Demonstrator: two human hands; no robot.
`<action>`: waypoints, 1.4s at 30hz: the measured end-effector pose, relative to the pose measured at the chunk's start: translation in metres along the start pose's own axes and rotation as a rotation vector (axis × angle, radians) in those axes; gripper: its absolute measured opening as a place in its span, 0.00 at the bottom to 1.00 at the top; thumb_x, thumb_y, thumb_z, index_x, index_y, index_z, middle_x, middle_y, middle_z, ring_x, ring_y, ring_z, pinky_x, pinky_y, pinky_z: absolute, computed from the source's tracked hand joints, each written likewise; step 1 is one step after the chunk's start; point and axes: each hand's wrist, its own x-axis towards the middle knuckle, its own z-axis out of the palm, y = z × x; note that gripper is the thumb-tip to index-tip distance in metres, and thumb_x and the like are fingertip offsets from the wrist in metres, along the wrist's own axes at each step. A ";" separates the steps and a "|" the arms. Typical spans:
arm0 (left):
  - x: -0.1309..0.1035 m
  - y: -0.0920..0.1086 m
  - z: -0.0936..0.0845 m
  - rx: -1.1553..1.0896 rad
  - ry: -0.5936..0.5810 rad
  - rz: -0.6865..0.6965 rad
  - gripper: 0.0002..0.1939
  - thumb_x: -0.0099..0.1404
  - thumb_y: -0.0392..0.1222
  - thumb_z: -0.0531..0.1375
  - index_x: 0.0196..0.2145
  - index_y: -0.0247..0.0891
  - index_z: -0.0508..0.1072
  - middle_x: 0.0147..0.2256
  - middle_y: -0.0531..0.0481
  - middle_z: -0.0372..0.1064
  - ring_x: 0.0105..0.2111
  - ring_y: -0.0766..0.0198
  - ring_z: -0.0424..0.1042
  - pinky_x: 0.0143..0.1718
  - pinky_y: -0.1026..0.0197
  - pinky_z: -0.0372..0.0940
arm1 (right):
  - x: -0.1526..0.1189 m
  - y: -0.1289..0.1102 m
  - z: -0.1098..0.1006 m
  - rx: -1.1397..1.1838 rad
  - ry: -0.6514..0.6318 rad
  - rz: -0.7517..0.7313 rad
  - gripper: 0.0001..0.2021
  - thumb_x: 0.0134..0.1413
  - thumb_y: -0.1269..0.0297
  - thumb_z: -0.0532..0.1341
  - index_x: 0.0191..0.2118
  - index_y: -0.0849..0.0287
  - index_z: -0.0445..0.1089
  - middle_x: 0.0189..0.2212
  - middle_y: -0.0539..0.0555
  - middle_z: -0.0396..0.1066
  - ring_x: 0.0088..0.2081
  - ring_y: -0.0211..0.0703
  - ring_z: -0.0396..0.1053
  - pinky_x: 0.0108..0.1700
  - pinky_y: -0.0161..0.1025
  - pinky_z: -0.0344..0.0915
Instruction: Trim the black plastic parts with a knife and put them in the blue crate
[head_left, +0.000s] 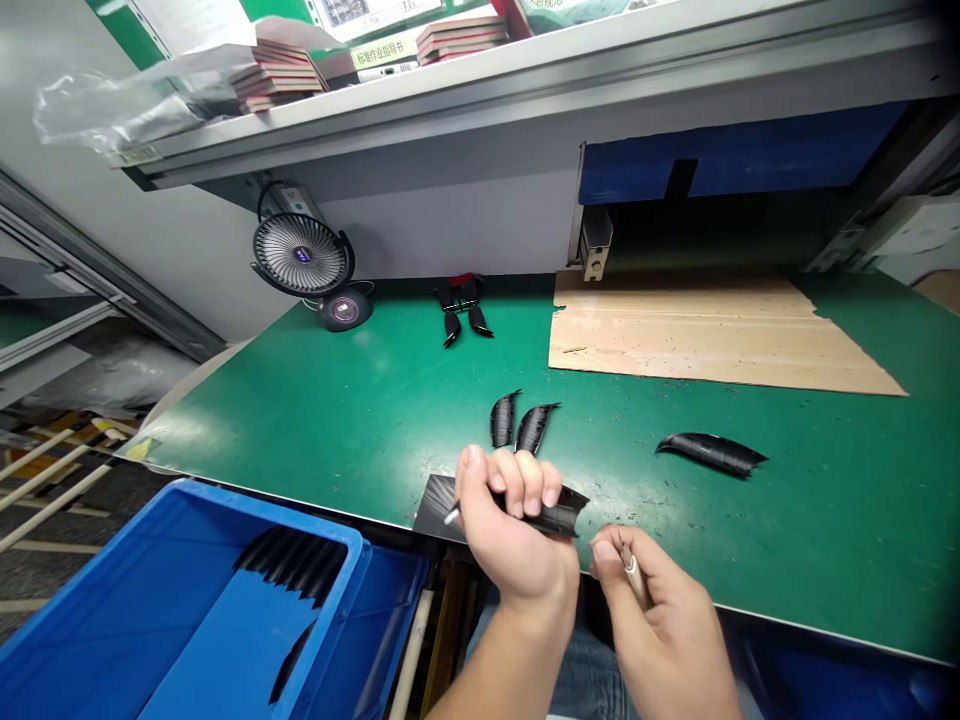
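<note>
My left hand (517,530) is closed around a curved black plastic part (559,515), whose ribbed end sticks out to the right. A white-tipped end shows at the other side of the fist. Close by on the right, my right hand (660,610) pinches a slim cream-handled tool (636,578); the fingers partly hide its metal end. Just beyond the left hand, two similar curved black parts (503,418) (534,428) lie on the green tabletop (360,400). Another curved black part (711,453) lies farther right. A dark flat piece (439,508) is at the table edge beside the left fist.
A blue bin (187,500) at the lower left holds several black parts (292,565). A small fan (304,253) stands at the back left. Black pieces with a red bit (461,308) lie near the wall. Cardboard (712,335) covers the back right. A shelf (450,110) crosses above.
</note>
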 end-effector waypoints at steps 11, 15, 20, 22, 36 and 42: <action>0.019 0.007 -0.002 -0.221 0.187 -0.400 0.17 0.63 0.38 0.53 0.19 0.37 0.52 0.14 0.62 0.34 0.12 0.75 0.42 0.14 0.70 0.46 | 0.004 0.001 -0.015 -0.021 -0.037 -0.333 0.14 0.64 0.54 0.52 0.49 0.52 0.67 0.37 0.51 0.67 0.36 0.40 0.68 0.36 0.31 0.65; 0.021 0.005 -0.007 -0.307 0.227 -0.553 0.17 0.63 0.38 0.53 0.19 0.37 0.51 0.14 0.62 0.35 0.11 0.76 0.44 0.14 0.72 0.48 | 0.007 0.005 -0.018 -0.001 0.008 -0.405 0.14 0.61 0.60 0.58 0.51 0.53 0.68 0.40 0.53 0.70 0.37 0.41 0.72 0.31 0.27 0.69; 0.018 0.000 -0.005 -0.348 0.293 -0.702 0.17 0.64 0.39 0.52 0.19 0.37 0.53 0.15 0.62 0.39 0.12 0.77 0.47 0.14 0.74 0.51 | 0.009 -0.004 -0.019 0.054 0.132 -0.307 0.11 0.54 0.61 0.65 0.44 0.54 0.74 0.30 0.50 0.75 0.28 0.39 0.73 0.27 0.25 0.70; 0.012 -0.004 -0.003 -0.306 0.333 -0.746 0.17 0.64 0.41 0.54 0.20 0.37 0.54 0.15 0.61 0.42 0.13 0.77 0.49 0.16 0.73 0.57 | 0.012 -0.009 -0.022 0.047 0.175 -0.345 0.09 0.53 0.62 0.65 0.42 0.52 0.75 0.33 0.49 0.76 0.29 0.38 0.73 0.29 0.25 0.71; -0.023 -0.016 -0.001 0.134 0.304 -0.635 0.18 0.61 0.42 0.61 0.20 0.37 0.57 0.17 0.57 0.51 0.25 0.66 0.69 0.37 0.58 0.73 | 0.015 -0.020 -0.035 0.009 0.305 -0.391 0.07 0.51 0.62 0.67 0.39 0.47 0.75 0.34 0.43 0.75 0.30 0.35 0.73 0.30 0.22 0.69; -0.012 -0.007 0.005 -0.008 0.245 -0.589 0.14 0.60 0.28 0.56 0.21 0.36 0.56 0.19 0.58 0.48 0.20 0.74 0.58 0.31 0.66 0.69 | 0.015 -0.015 -0.042 0.026 0.130 -0.427 0.09 0.55 0.65 0.64 0.42 0.50 0.72 0.37 0.48 0.74 0.34 0.37 0.73 0.28 0.22 0.68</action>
